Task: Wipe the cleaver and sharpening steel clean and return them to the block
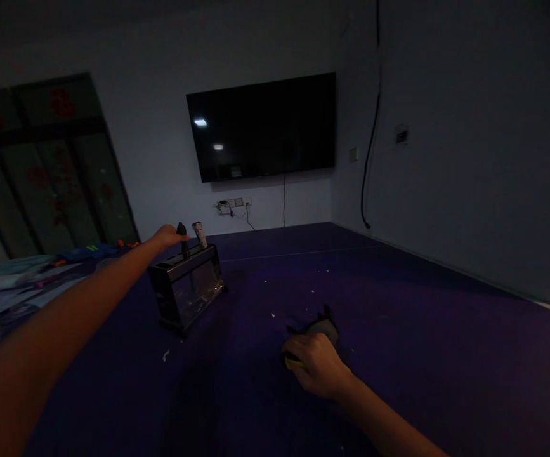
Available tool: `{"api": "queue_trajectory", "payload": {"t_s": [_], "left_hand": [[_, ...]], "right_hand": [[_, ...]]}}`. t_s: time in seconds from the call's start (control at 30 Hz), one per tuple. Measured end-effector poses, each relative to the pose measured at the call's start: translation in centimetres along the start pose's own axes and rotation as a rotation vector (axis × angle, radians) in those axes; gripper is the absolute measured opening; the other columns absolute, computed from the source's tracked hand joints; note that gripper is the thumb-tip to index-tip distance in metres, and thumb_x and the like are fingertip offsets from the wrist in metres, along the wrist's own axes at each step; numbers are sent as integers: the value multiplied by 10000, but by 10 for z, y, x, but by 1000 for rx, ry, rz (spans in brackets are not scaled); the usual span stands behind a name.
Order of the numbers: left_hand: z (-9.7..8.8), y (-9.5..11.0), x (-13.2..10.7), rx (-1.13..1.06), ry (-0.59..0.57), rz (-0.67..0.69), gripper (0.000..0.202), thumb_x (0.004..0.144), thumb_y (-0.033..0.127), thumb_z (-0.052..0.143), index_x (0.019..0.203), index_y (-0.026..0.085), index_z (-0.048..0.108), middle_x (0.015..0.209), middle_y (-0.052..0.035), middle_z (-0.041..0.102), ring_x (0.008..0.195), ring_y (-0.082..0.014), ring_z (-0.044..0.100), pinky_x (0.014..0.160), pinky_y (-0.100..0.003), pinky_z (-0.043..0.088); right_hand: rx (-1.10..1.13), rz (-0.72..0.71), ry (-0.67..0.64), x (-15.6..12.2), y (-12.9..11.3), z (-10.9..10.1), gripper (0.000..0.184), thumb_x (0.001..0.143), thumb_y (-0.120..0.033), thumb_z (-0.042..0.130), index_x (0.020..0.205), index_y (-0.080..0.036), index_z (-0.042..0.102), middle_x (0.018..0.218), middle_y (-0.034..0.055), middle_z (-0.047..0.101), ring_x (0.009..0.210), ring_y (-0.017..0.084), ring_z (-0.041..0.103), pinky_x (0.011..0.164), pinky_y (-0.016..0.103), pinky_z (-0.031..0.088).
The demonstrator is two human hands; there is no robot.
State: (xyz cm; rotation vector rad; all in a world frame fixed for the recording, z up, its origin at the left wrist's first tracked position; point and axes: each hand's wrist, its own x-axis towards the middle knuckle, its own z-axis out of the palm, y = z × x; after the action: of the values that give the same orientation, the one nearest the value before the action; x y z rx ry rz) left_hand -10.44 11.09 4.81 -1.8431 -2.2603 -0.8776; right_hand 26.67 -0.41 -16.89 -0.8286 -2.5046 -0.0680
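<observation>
At the left, my left hand (169,237) closes around a dark upright handle-like piece (182,230) on top of a black-framed box (189,270) with clear sides. Beside it, a pale speckled piece (200,233) sticks up from the same top. The box stands upright on the purple surface. Lower and to the right, my right hand (316,363) is closed on a dark grey, soft-looking thing (325,329) with black straps or tabs and a yellow edge. It lies low at the surface, and my fingers cover part of it; its kind is unclear in the dim light.
White scraps (165,356) are scattered over the purple surface (255,393). Clothes and papers (13,279) lie at the far left. A television (265,127) hangs on the back wall above sockets (239,202) with cords. A black cable (372,139) runs down the right wall.
</observation>
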Motion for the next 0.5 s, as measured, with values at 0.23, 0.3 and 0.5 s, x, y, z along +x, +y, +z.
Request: {"api": "queue_trajectory", "payload": {"t_s": [0.23, 0.3, 0.5], "left_hand": [[-62, 41, 8, -62, 425, -2, 438, 818, 477, 452, 749, 60, 563, 592, -16, 513, 662, -128, 491, 610, -237, 395], [-85, 58, 11, -91, 535, 22, 447, 872, 433, 390, 874, 12, 539, 784, -60, 584, 721, -107, 498, 671, -237, 418], [-95, 101, -22, -151, 572, 540, 556, 871, 489, 377, 1018, -33, 500, 966, -122, 605, 789, -137, 600, 708, -262, 466]], "right_hand": [[43, 78, 2, 0, 2, -3, 240, 678, -165, 446, 861, -170, 601, 785, 63, 657, 691, 183, 602, 605, 264, 381], [122, 143, 34, 2, 2, -4, 272, 678, -155, 442, 888, -170, 614, 804, 62, 665, 716, 188, 610, 627, 266, 395], [578, 427, 319, 11, 7, -4, 282, 755, -257, 409, 881, -178, 649, 891, 57, 678, 832, 214, 606, 741, 306, 425]]}}
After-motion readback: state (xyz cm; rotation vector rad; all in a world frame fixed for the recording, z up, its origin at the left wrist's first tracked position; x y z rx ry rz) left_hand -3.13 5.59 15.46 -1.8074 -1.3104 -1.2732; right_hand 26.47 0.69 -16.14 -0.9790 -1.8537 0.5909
